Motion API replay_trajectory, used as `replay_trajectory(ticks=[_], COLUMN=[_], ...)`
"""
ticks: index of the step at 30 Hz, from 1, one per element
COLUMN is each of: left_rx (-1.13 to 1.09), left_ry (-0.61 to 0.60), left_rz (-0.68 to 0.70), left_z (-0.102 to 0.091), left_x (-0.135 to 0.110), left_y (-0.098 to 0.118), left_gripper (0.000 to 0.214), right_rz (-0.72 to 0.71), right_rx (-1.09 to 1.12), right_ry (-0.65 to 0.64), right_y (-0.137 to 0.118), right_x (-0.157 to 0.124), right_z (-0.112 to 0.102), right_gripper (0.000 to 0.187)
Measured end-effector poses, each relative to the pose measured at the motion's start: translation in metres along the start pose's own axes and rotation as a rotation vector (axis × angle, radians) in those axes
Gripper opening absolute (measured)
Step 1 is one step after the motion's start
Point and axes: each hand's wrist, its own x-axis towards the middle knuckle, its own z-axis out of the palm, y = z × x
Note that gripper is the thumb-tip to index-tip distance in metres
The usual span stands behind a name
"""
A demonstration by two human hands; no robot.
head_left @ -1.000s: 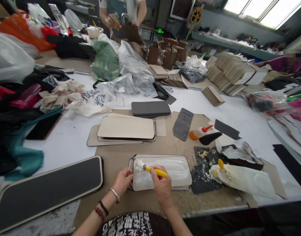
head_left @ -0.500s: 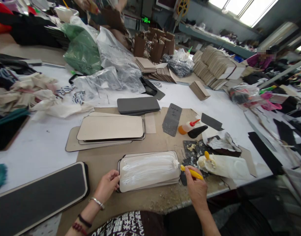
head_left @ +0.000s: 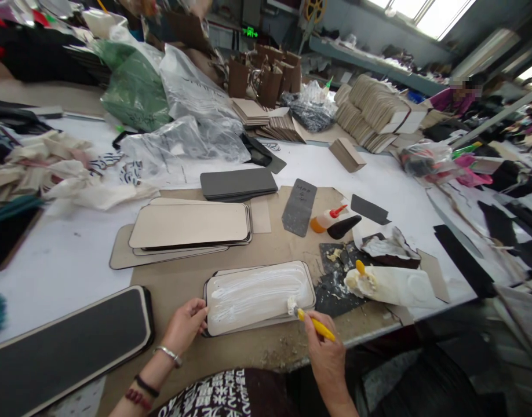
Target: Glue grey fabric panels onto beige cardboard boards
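Observation:
A beige rounded panel (head_left: 252, 298), streaked with wet white paste, tops a small, slightly fanned stack in front of me. My left hand (head_left: 185, 327) pinches the left edge of this panel between thumb and fingers. In my right hand (head_left: 327, 353) is a yellow-handled brush (head_left: 320, 328), its paste-covered bristles touching the panel near the lower right corner. To the right lies a white plastic bottle (head_left: 403, 284) on its side, with thick cream paste at its open end and a yellow piece sticking up there.
Behind the pasted stack lie more beige panels (head_left: 190, 225) and dark grey panels (head_left: 239, 183). A long black panel (head_left: 75, 341) is at left. A small red-tipped bottle (head_left: 328, 220) stands beyond the paste. Plastic bags (head_left: 192, 139) and stacked boards (head_left: 374, 107) fill the back.
My right hand has moved the brush leftward and slightly down, from the panel's right end onto its lower right area. My left hand keeps its hold on the left edge.

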Motion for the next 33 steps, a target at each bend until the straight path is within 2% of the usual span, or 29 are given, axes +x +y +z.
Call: replay_trajectory(ticks=[4, 9, 11, 15, 19, 22, 25, 28, 30, 33], left_rx=[-0.006, -0.018, -0.025, -0.039, -0.026, -0.007, 0.003, 0.058, 0.194, 0.489], left_ry=[0.001, 0.009, 0.005, -0.007, -0.016, -0.016, -0.007, 0.011, 0.014, 0.012], left_rz=[0.017, -0.001, -0.012, -0.018, -0.019, -0.025, -0.029, -0.003, 0.065, 0.156], left_z=[0.004, 0.005, 0.004, 0.005, 0.006, 0.006, 0.005, 0.002, -0.001, -0.008], left_x=[0.000, 0.002, 0.002, 0.001, -0.001, -0.001, 0.001, 0.001, -0.002, -0.009], left_y=[-0.002, -0.005, -0.005, -0.004, -0.003, -0.005, -0.009, -0.010, -0.006, 0.010], left_gripper=[0.022, 0.014, 0.012, 0.009, 0.009, 0.008, 0.007, 0.006, 0.011, 0.019], right_rz=[-0.065, -0.051, -0.004, 0.115, 0.109, 0.098, 0.094, 0.093, 0.074, -0.002], right_rx=[0.165, 0.378, 0.425, 0.485, 0.479, 0.345, 0.122, -0.084, -0.133, -0.071], right_ry=[-0.111, -0.378, -0.396, -0.348, -0.390, -0.296, -0.166, -0.108, -0.135, -0.256], right_y=[-0.038, -0.074, -0.080, -0.090, -0.094, -0.077, -0.051, -0.040, -0.044, -0.063], right_x=[-0.012, -0.014, -0.008, 0.008, 0.022, 0.033, 0.048, 0.070, 0.088, 0.116], right_z=[0.032, 0.061, 0.067, 0.083, 0.101, 0.093, 0.063, 0.037, 0.034, 0.055], right_gripper=[0.014, 0.014, 0.014, 0.017, 0.021, 0.026, 0.033, 0.041, 0.041, 0.037])
